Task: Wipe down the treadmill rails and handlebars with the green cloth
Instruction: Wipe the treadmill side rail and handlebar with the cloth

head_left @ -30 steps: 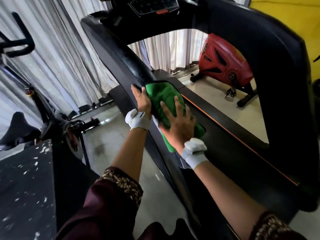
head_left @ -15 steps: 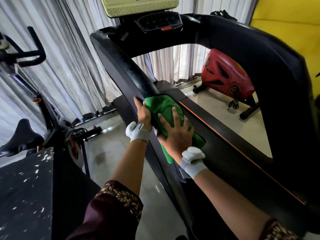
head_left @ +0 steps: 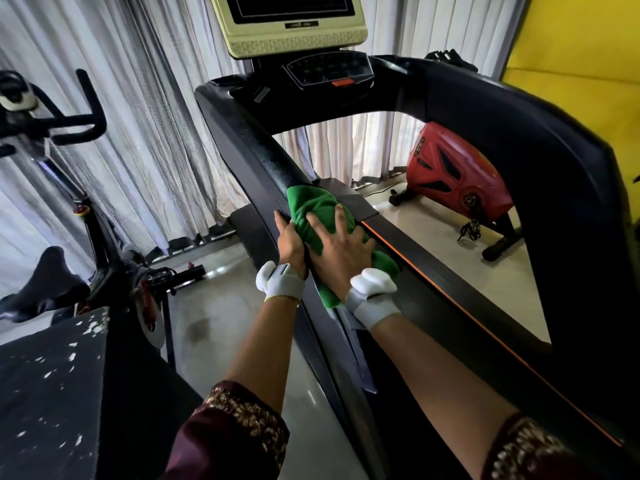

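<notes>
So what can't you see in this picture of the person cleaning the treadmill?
Head view only:
- The left hand: its fingertips curl behind the handrail.
- The rail under the green cloth: covered by cloth and the right hand.
- The screen: cut off by the top edge.
- The console buttons: too small and dark.
- The exercise bike: cut off at the left edge.

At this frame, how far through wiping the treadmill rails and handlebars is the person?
Done: nothing can be confirmed; no wiped stretch stands out. In hand: the green cloth is wrapped over the left handrail, the right hand pressing it flat, the left hand in a grip on the rail's outer edge beside it. Left: the rail above the cloth, the right handrail and the crossbar, none touched now.
</notes>
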